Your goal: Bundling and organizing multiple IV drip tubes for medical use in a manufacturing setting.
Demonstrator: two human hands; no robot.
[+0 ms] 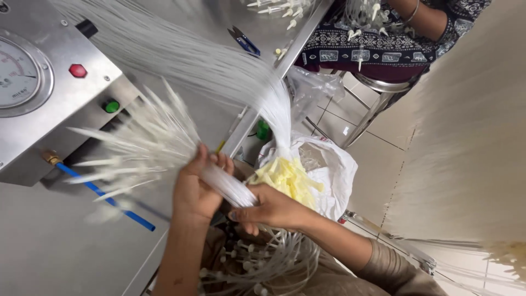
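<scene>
My left hand (196,189) and my right hand (274,209) both grip one thick bundle of thin white plastic tubes (227,186) between them. To the left of my left hand the bundle's tipped ends (137,142) fan out, blurred. A long sheaf of clear tubes (181,52) sweeps down from the upper left and ends in a cluster of yellow caps (287,178) just above my right hand. More loose tubes with white tips (257,263) lie in my lap below both hands.
A steel machine (66,104) with a round gauge (16,71), a red button (78,70), a green button (112,106) and a blue hose (104,194) stands left. Blue-handled snips (244,41) lie on the table. A white bag (334,170) sits below. Another person (383,38) sits top right.
</scene>
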